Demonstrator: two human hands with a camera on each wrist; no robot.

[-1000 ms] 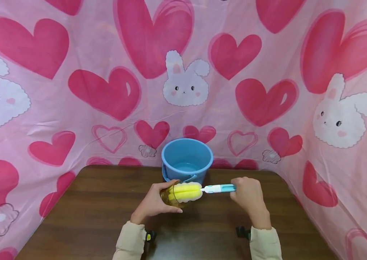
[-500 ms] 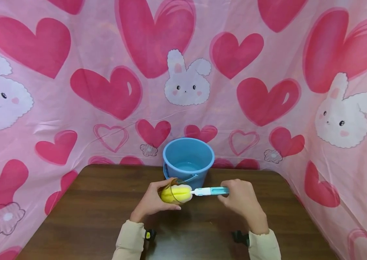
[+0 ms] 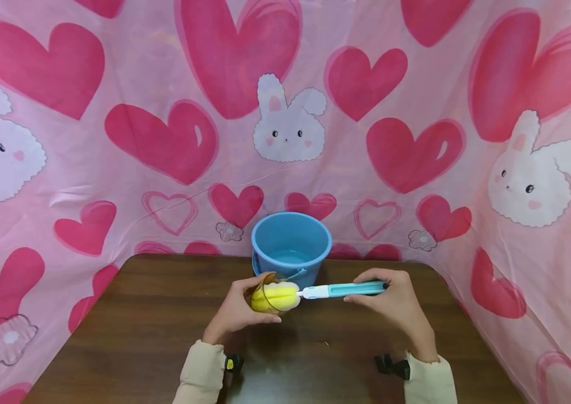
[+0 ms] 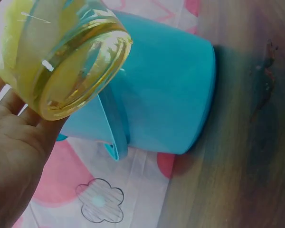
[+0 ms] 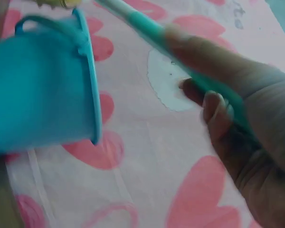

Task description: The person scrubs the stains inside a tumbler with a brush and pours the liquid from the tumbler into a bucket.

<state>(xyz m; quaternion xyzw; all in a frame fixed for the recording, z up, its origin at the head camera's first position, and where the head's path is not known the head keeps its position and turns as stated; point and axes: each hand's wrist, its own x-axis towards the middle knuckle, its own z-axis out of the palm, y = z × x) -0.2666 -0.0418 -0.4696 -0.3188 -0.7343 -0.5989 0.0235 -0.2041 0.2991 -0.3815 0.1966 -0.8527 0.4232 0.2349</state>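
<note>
My left hand (image 3: 237,307) grips an amber glass cup (image 4: 85,66), tipped on its side with its mouth toward the right. Inside the cup sits the yellow and white sponge head of a bottle brush (image 3: 280,297), its tip end poking past the rim toward the handle. My right hand (image 3: 396,300) holds the brush's teal and white handle (image 3: 351,289) near its far end, thumb on one side and fingers on the other. In the right wrist view the thumb lies along the teal handle (image 5: 147,27), somewhat blurred.
Just behind the cup a blue bucket (image 3: 290,262) stands at the back of the brown wooden table (image 3: 174,336), its handle hanging at the front. A pink cloth (image 3: 346,168) with hearts and rabbits hangs behind and around the table.
The brush head has gone deeper into the cup, to the left. My right hand first moved left, then slid right along the handle, so more of the teal part now shows.
</note>
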